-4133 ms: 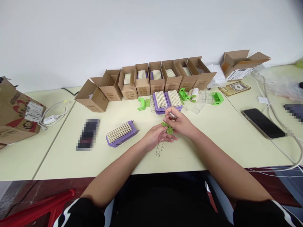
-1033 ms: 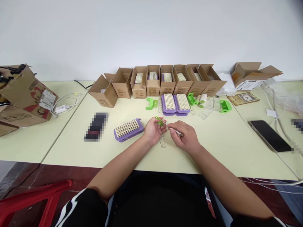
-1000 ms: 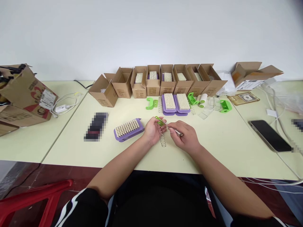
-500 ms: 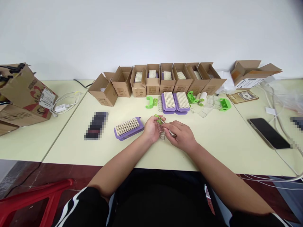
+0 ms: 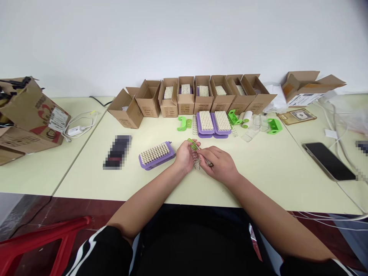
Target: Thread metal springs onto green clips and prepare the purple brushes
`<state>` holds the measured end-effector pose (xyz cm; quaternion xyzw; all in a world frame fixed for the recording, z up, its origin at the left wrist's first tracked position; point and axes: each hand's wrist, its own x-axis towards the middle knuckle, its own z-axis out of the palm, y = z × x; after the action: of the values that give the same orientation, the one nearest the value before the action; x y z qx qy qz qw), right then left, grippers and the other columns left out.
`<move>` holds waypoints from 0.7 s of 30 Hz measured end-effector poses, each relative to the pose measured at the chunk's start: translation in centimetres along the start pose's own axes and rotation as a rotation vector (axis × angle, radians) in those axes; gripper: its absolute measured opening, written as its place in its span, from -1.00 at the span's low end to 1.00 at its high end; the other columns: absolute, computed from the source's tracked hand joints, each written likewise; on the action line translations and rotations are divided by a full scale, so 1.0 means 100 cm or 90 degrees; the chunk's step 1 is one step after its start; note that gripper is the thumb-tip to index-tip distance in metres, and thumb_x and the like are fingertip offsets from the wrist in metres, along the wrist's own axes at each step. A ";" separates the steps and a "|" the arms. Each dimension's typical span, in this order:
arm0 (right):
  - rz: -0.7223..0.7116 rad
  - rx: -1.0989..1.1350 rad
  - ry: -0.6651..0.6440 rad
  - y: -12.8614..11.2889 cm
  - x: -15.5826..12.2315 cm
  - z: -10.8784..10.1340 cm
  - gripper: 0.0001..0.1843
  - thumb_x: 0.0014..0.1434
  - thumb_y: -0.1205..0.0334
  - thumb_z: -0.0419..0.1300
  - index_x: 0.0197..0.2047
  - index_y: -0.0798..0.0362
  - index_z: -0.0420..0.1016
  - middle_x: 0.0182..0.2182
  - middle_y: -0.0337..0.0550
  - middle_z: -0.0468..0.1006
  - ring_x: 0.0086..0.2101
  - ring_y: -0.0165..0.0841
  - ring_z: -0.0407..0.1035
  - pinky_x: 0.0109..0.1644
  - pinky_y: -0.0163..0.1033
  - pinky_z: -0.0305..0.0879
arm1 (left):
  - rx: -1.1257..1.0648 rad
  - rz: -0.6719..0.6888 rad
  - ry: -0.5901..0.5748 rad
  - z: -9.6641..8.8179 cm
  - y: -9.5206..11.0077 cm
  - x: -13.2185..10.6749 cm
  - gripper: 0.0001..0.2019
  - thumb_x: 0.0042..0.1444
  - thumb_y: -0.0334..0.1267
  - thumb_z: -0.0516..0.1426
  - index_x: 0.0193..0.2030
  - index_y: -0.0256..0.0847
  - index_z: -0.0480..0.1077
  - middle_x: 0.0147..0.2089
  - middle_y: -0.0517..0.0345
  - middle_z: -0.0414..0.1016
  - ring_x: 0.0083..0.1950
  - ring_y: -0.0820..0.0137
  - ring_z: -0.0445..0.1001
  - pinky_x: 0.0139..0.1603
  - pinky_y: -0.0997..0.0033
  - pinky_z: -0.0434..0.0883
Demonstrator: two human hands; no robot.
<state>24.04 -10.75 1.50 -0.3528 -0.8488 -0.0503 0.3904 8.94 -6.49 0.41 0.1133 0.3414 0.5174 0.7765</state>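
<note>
My left hand [image 5: 184, 155] is closed around a small green plastic part [image 5: 192, 143] with a metal coil spring [image 5: 196, 160] hanging from it. My right hand [image 5: 219, 165] is closed on a thin metal tool [image 5: 206, 159] whose tip points at the green part. Both hands meet just above the pale yellow table [image 5: 258, 172]. A purple brush [image 5: 156, 154] with cream bristles lies just left of my left hand. Two more purple brushes [image 5: 214, 122] lie side by side beyond my hands.
A row of open cardboard boxes [image 5: 201, 96] with brushes inside lines the back. Green parts [image 5: 183, 123], white rollers [image 5: 246, 116] and clear pieces lie near them. A phone [image 5: 329, 161] and cables sit at the right, a blurred dark object [image 5: 117, 151] and a carton [image 5: 28, 115] at the left.
My right hand has slid left, closer to my left hand, bringing the tool tip up to the green part. The spring has drawn in between both hands.
</note>
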 end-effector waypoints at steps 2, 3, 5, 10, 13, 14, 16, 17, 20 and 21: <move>-0.006 -0.010 -0.009 -0.001 0.000 0.001 -0.75 0.37 0.38 0.19 0.09 0.02 0.48 -0.16 -0.05 0.69 -0.18 -0.20 0.56 -0.12 -0.08 0.55 | -0.007 0.003 -0.004 0.001 0.001 -0.001 -0.86 0.12 -0.30 0.11 -0.17 -0.19 0.39 -0.31 0.12 0.47 -0.42 0.38 0.42 -0.25 0.36 0.44; -0.009 -0.018 -0.016 -0.002 -0.001 0.002 -0.75 0.38 0.38 0.19 0.09 0.02 0.49 -0.14 -0.04 0.69 -0.17 -0.19 0.56 -0.12 -0.08 0.55 | -0.011 0.006 -0.004 0.002 0.001 -0.001 -0.87 0.11 -0.31 0.12 -0.18 -0.19 0.39 -0.32 0.12 0.47 -0.41 0.37 0.44 -0.23 0.34 0.45; -0.014 -0.039 -0.031 -0.004 -0.002 0.005 -0.75 0.38 0.37 0.19 0.10 0.03 0.50 -0.11 0.00 0.69 -0.16 -0.18 0.55 -0.11 -0.06 0.56 | -0.016 0.009 -0.003 0.003 0.001 -0.002 -0.89 0.09 -0.31 0.14 -0.22 -0.18 0.37 -0.33 0.13 0.48 -0.41 0.36 0.45 -0.22 0.32 0.46; -0.015 -0.080 -0.036 -0.009 -0.009 0.017 -0.69 0.39 0.36 0.18 0.16 0.10 0.51 -0.04 0.13 0.66 -0.07 -0.10 0.54 -0.03 0.01 0.58 | -0.016 0.010 -0.002 0.004 0.002 -0.003 -0.97 0.09 -0.33 0.13 -0.30 -0.18 0.33 -0.33 0.12 0.50 -0.42 0.37 0.45 -0.25 0.35 0.44; -0.010 -0.071 -0.032 -0.011 -0.010 0.021 -0.68 0.39 0.37 0.18 0.18 0.13 0.51 -0.03 0.17 0.66 -0.05 -0.08 0.55 -0.02 0.04 0.60 | -0.027 0.013 -0.005 0.003 0.002 -0.002 -0.99 0.12 -0.35 0.10 -0.31 -0.17 0.32 -0.34 0.13 0.49 -0.43 0.39 0.44 -0.20 0.33 0.47; -0.004 -0.056 -0.028 -0.011 -0.009 0.021 -0.69 0.39 0.37 0.17 0.17 0.12 0.52 -0.04 0.16 0.67 -0.05 -0.08 0.55 -0.01 0.04 0.60 | -0.030 0.016 -0.007 0.003 0.001 -0.002 -0.98 0.13 -0.35 0.08 -0.31 -0.17 0.31 -0.34 0.14 0.48 -0.43 0.39 0.44 -0.19 0.33 0.47; 0.028 -0.005 -0.013 -0.010 -0.006 0.018 -0.72 0.40 0.37 0.16 0.14 0.07 0.54 -0.07 0.09 0.69 -0.07 -0.11 0.57 0.00 0.02 0.59 | -0.027 0.023 -0.010 0.002 0.000 -0.002 -0.96 0.15 -0.36 0.06 -0.31 -0.16 0.30 -0.34 0.15 0.47 -0.40 0.39 0.45 -0.16 0.34 0.48; 0.051 0.026 -0.003 -0.010 -0.004 0.016 -0.73 0.41 0.37 0.15 0.11 0.03 0.56 -0.09 0.04 0.69 -0.09 -0.13 0.58 0.00 0.01 0.59 | -0.021 0.028 -0.011 0.001 0.000 -0.001 -0.95 0.16 -0.36 0.05 -0.31 -0.16 0.31 -0.34 0.15 0.47 -0.38 0.38 0.47 -0.15 0.34 0.49; 0.145 0.122 0.026 -0.006 0.001 0.009 -0.77 0.45 0.31 0.13 0.02 -0.05 0.61 -0.14 -0.07 0.71 -0.13 -0.19 0.60 -0.01 -0.03 0.58 | -0.001 0.045 -0.022 -0.002 -0.003 0.002 -0.95 0.17 -0.36 0.06 -0.30 -0.16 0.32 -0.33 0.14 0.46 -0.33 0.36 0.50 -0.11 0.34 0.48; 0.176 0.151 0.032 -0.005 0.002 0.007 -0.77 0.46 0.28 0.13 0.00 -0.06 0.62 -0.15 -0.08 0.72 -0.14 -0.20 0.61 -0.01 -0.03 0.57 | 0.002 0.052 -0.028 -0.003 -0.004 0.003 -0.95 0.18 -0.36 0.06 -0.30 -0.16 0.32 -0.33 0.14 0.46 -0.32 0.36 0.50 -0.10 0.34 0.48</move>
<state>23.25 -10.75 1.22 -0.4166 -0.7821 0.0953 0.4536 9.13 -6.47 -0.13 0.1399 0.3200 0.5452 0.7621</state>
